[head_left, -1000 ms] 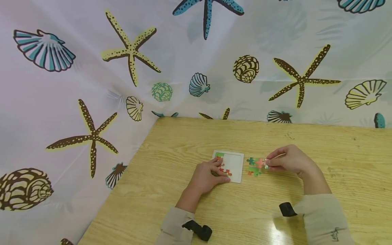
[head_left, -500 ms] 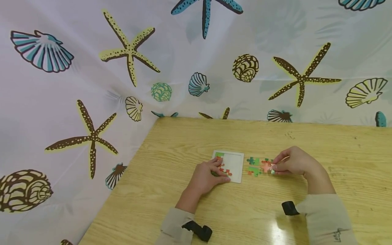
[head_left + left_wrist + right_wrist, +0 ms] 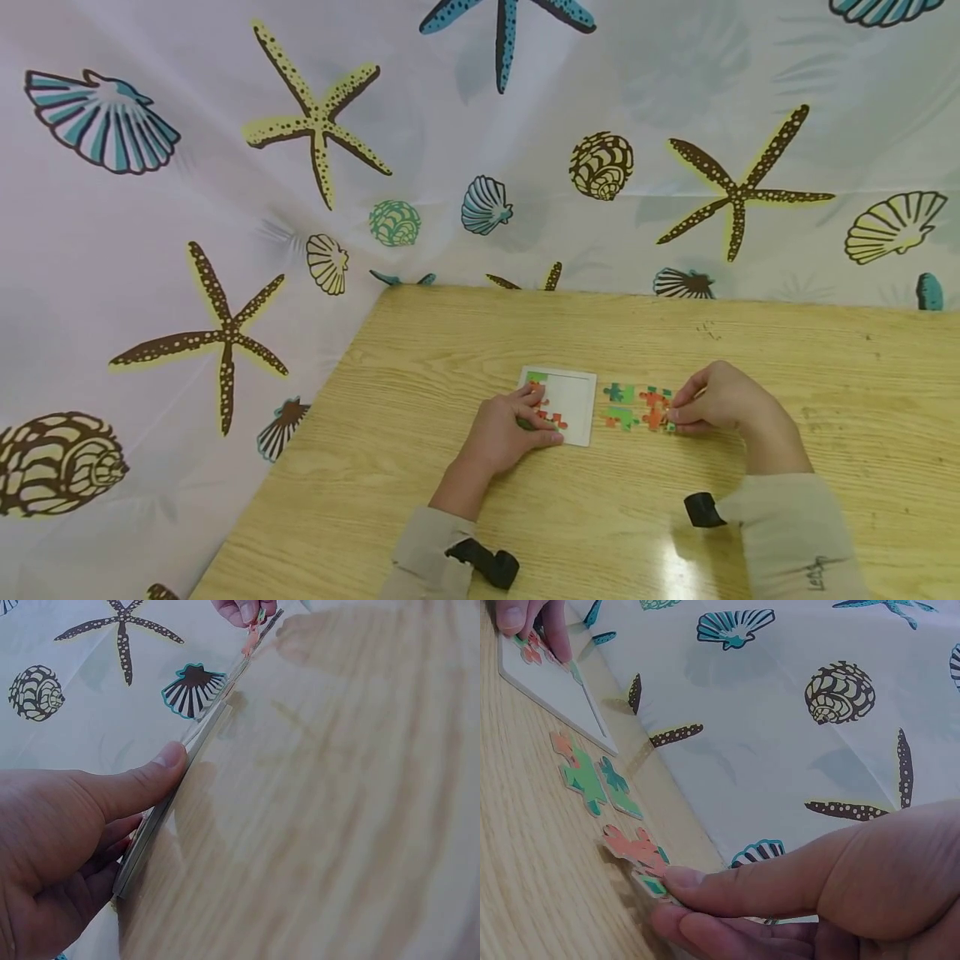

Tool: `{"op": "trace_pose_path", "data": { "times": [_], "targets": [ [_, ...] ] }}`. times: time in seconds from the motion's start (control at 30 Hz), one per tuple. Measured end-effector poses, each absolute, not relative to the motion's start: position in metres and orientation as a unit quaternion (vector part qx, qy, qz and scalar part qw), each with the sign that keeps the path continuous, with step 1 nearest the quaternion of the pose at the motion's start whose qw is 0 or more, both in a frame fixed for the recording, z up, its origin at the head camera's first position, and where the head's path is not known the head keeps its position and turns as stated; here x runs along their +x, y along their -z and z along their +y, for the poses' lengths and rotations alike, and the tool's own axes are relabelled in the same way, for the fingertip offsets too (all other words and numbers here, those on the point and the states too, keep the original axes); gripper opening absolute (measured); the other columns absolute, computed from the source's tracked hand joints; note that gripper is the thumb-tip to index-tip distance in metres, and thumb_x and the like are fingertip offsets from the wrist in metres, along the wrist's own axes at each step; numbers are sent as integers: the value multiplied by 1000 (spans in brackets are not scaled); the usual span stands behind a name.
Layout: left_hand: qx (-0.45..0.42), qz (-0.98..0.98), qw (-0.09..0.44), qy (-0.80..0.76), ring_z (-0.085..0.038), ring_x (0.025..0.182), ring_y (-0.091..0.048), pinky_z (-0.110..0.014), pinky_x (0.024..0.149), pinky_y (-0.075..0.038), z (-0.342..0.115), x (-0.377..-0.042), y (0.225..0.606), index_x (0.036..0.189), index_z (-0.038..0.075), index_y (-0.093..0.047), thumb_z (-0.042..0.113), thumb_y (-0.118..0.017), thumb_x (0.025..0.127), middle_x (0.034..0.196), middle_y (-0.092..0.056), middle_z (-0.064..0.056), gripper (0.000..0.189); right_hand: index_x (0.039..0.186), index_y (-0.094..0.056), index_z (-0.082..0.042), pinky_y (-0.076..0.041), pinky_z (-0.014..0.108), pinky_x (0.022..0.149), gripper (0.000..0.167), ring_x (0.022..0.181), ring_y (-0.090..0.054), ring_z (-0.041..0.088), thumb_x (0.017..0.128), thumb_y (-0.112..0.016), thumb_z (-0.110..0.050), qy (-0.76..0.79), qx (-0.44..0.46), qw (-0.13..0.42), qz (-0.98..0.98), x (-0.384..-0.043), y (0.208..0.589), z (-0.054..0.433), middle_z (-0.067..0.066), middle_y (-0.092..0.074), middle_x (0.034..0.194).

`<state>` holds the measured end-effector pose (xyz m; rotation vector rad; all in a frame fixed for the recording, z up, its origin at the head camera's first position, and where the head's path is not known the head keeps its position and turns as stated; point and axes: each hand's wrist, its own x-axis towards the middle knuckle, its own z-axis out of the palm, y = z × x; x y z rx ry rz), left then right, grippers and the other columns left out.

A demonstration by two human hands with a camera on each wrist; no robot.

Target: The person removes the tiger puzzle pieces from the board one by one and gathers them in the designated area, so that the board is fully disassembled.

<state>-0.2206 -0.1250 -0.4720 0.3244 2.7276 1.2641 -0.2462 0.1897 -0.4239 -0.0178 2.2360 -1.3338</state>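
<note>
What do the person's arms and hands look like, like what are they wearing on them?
Both the left hand and the right hand are bare, without gloves. The left sleeve and right sleeve are beige. A black fitting juts from each cuff, one left, one right. Dark handwriting, too small to read surely, marks the right sleeve.

This is a screened-off corner; whether it belongs to a home, an office or a lab cannot be told. Pale cloth (image 3: 540,142), printed with starfish (image 3: 320,123) and seashells (image 3: 105,125), rises along the far and left sides of a wood-grain desk (image 3: 420,333), hiding what lies beyond, and light gleams on the near surface.
</note>
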Motion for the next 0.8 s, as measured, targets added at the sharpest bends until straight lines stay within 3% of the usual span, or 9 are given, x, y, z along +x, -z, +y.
{"op": "trace_pose_path", "data": {
  "times": [0.3,0.8],
  "targets": [
    [107,904,59,-411,-30,150,-40,-51,122,-34,-124,-221,472,89,8,-85,22,-89,83,151,-54,-10,16,90,-62,8,-63,29,67,15,66,-71,14,89,-76,7,489,13,246,837,-246,427,187,12,-69,86],
    [104,904,60,-410,-27,150,-40,-51,122,-35,-125,-223,475,86,9,-84,23,-90,83,151,-55,-9,16,86,-63,6,-62,28,62,16,63,-70,13,86,-79,6,458,19,237,856,-246,429,185,13,-70,84]
  ]
}}
